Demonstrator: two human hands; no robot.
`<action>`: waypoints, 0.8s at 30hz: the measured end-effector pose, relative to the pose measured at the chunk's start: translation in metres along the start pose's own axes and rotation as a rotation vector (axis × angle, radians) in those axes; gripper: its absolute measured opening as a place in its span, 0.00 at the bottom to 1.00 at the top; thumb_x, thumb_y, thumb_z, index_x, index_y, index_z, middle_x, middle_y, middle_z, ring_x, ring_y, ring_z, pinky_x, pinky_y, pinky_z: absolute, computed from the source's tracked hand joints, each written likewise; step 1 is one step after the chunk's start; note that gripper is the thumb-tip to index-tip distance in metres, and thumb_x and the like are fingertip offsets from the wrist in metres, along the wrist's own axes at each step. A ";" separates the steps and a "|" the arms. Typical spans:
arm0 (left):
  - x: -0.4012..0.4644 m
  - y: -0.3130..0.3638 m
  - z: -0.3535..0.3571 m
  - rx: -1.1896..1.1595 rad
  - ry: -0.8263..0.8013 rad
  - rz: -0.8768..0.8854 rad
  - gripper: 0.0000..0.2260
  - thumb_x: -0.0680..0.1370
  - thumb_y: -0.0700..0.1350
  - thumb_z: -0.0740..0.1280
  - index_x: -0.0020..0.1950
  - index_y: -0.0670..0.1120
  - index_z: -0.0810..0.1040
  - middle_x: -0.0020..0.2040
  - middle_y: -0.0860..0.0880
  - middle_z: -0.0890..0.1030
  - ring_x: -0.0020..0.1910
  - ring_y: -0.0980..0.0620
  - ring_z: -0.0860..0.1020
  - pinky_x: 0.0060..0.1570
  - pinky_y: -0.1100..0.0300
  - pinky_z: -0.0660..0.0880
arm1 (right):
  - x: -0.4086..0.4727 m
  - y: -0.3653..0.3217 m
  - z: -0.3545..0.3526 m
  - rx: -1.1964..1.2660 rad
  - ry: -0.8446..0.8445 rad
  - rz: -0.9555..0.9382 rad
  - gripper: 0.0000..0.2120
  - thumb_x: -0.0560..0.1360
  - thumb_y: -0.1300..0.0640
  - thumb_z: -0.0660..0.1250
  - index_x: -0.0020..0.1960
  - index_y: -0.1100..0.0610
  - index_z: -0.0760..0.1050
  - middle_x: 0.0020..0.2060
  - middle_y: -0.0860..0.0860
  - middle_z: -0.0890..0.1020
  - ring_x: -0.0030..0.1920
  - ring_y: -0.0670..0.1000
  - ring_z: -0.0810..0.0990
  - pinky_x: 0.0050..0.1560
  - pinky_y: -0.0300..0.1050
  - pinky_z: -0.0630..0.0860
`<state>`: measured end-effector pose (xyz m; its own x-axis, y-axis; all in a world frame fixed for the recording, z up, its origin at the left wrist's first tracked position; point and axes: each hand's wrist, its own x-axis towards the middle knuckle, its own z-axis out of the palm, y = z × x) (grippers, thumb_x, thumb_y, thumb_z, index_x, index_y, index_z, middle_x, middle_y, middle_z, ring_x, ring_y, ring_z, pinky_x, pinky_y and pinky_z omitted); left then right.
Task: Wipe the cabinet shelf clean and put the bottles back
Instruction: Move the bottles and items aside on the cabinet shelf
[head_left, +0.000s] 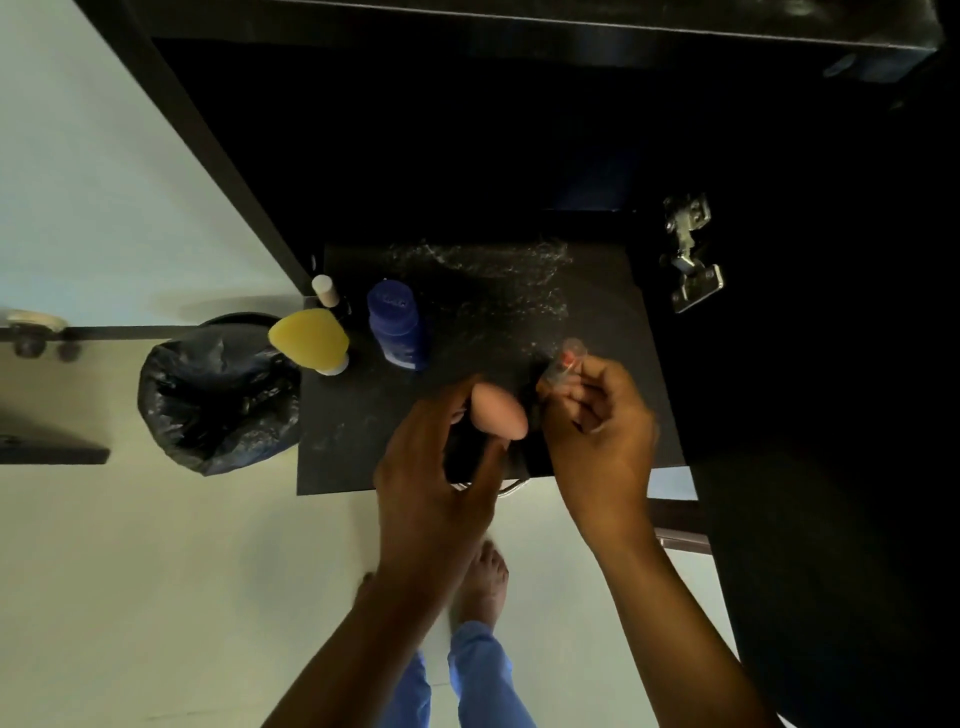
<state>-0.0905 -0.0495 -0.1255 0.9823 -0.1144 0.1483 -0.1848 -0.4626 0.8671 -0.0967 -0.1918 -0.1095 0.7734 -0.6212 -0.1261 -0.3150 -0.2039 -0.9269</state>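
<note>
The dark cabinet shelf carries pale dust streaks toward its back. At its front edge my left hand grips a dark bottle with a rounded pink cap. My right hand pinches a small clear bottle with a red part just above the shelf. On the shelf's left stand a blue bottle, a bottle with a yellow cap and a small bottle with a white cap.
A bin lined with a black bag stands on the pale floor left of the shelf. The open cabinet door with a metal hinge is on the right. My bare feet are below the shelf edge.
</note>
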 end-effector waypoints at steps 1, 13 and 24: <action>-0.003 -0.003 -0.009 0.021 0.007 -0.019 0.21 0.75 0.42 0.80 0.66 0.47 0.80 0.58 0.53 0.83 0.57 0.60 0.81 0.57 0.69 0.77 | -0.005 0.000 0.005 0.005 -0.028 -0.023 0.19 0.76 0.68 0.73 0.55 0.45 0.78 0.51 0.47 0.85 0.51 0.40 0.85 0.51 0.29 0.78; -0.002 -0.043 -0.067 0.119 0.133 -0.177 0.22 0.75 0.42 0.78 0.68 0.46 0.80 0.58 0.51 0.84 0.55 0.52 0.83 0.53 0.51 0.82 | -0.032 -0.002 0.061 -0.147 -0.209 -0.227 0.08 0.79 0.57 0.73 0.56 0.47 0.81 0.52 0.42 0.85 0.55 0.45 0.83 0.53 0.35 0.78; 0.011 -0.056 -0.067 0.122 0.073 -0.240 0.23 0.77 0.53 0.71 0.71 0.51 0.78 0.61 0.54 0.84 0.60 0.53 0.81 0.61 0.46 0.80 | -0.028 0.005 0.084 -0.240 -0.196 -0.302 0.09 0.79 0.56 0.72 0.59 0.48 0.82 0.53 0.45 0.86 0.56 0.48 0.83 0.54 0.43 0.81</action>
<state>-0.0677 0.0338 -0.1407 0.9972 0.0726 -0.0165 0.0552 -0.5721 0.8183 -0.0735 -0.1121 -0.1399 0.9332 -0.3554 0.0522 -0.1592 -0.5395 -0.8268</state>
